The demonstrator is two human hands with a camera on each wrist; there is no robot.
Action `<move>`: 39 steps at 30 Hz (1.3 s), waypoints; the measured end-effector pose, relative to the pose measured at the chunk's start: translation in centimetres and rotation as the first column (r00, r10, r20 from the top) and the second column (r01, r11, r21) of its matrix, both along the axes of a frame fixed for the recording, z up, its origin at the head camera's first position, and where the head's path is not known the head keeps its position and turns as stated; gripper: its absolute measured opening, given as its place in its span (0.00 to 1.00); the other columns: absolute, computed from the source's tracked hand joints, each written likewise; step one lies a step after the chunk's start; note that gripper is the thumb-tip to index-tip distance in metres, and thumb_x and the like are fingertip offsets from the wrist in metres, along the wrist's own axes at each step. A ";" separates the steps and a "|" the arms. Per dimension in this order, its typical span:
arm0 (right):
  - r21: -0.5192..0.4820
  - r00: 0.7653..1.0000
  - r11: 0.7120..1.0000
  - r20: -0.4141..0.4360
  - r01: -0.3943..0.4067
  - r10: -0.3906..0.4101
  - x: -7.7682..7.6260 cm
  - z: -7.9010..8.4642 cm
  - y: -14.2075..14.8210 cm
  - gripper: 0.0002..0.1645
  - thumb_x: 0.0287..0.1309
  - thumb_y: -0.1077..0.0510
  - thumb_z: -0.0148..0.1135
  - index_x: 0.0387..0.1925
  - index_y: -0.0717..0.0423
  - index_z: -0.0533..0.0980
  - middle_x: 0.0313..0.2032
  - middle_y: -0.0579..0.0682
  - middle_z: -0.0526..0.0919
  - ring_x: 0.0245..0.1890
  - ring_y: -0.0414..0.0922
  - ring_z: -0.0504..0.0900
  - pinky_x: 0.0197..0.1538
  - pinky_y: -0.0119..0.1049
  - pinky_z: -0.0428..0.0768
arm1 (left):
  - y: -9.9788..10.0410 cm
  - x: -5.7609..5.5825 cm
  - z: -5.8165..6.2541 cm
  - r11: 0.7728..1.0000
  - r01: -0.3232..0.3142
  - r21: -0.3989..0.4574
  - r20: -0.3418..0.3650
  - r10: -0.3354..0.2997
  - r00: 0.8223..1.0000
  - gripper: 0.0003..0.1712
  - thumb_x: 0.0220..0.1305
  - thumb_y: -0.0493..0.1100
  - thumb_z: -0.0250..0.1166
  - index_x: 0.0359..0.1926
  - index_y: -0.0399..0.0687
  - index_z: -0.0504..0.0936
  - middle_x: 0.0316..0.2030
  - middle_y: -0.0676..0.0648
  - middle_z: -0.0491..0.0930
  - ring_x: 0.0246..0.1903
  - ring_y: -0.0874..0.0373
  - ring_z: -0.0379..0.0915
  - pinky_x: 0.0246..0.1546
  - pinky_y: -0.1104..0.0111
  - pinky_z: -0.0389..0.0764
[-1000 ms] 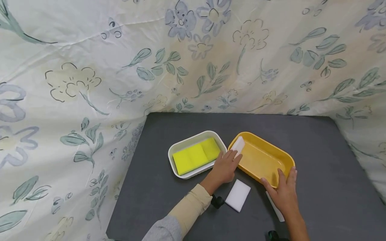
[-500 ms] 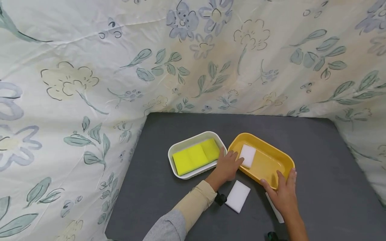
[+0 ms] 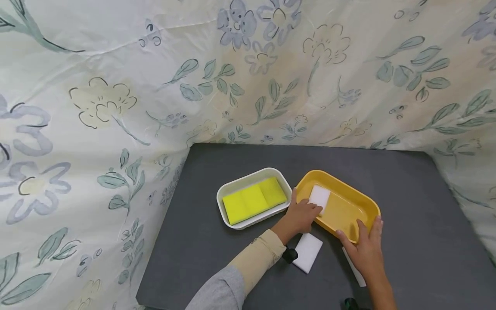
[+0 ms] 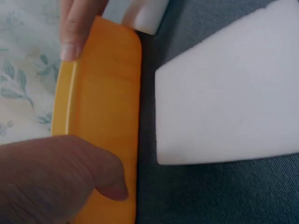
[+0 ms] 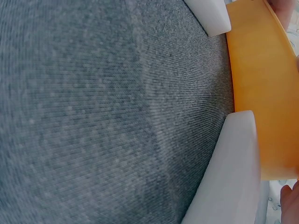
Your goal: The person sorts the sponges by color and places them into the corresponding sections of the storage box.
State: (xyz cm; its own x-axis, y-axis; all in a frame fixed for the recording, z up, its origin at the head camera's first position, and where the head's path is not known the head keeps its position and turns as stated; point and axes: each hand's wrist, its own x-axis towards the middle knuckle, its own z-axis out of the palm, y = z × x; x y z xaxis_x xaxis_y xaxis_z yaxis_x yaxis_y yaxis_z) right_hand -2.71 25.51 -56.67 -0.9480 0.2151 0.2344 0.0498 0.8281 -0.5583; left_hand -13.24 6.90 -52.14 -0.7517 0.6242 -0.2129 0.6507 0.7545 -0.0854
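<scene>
A yellow tray [image 3: 345, 202] stands on the dark tabletop. A white sponge [image 3: 320, 197] lies inside its left end. My left hand [image 3: 300, 215] is at the tray's near left side, fingers over the rim by that sponge; in the left wrist view its thumb [image 4: 110, 179] lies against the outer wall. At the near right corner my right hand [image 3: 366, 245] holds the tray, some fingers inside the rim and the thumb by the near wall. Another white sponge [image 3: 308, 254] lies flat in front of the tray. A third white sponge [image 5: 229, 172] stands close to the tray wall.
A white tray [image 3: 228, 223] with yellow sponges [image 3: 253, 200] sits just left of the yellow one. Floral cloth [image 3: 271, 86] hangs behind and at the sides of the dark table [image 3: 186, 258].
My left hand has let go of the white sponge, which now lies flatter in the yellow tray. The hand has shifted right along the tray's rim. My right hand stays at the corner.
</scene>
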 end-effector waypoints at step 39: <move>-0.022 0.992 0.994 0.058 -0.109 0.110 0.1 1.1 0.6 0.50 0.56 0.43 0.58 0.65 0.72 0.48 0.66 0.62 0.23 0.64 0.56 0.22 0.54 0.67 0.45 | 0.1 4.6 -4.3 0.799 0.287 0.528 -0.373 -0.085 0.924 0.27 0.46 0.43 0.55 0.52 0.50 0.72 0.55 0.46 0.65 0.60 0.49 0.54 0.60 0.55 0.52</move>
